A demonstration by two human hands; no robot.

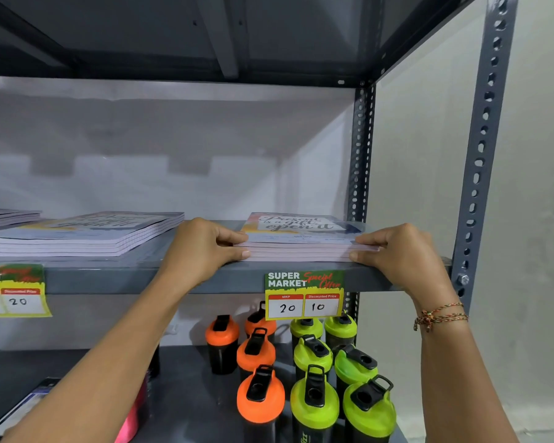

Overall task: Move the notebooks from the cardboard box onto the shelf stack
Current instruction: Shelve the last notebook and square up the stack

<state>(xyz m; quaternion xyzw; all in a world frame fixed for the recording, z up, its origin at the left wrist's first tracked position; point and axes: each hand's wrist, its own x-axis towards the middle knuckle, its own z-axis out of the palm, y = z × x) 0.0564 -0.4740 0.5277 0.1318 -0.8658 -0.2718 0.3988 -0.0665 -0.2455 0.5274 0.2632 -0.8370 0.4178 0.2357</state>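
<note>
A small stack of notebooks (pixel 301 241) with a lettered pastel cover lies at the right end of the grey metal shelf (pixel 147 278). My left hand (pixel 205 247) grips the stack's left front corner, fingers on top and thumb at the edge. Gripping the right front corner in the same way is my right hand (pixel 403 254). A second, larger stack of the same notebooks (pixel 87 236) lies to the left on the shelf, and a third stack (pixel 7 215) shows at the far left. The cardboard box is out of view.
Price tags (pixel 304 294) hang on the shelf's front lip. Below, orange-lidded shaker bottles (pixel 259 391) and green-lidded ones (pixel 314 401) crowd the lower shelf. The slotted upright post (pixel 480 161) stands right of the stack, with a white wall behind.
</note>
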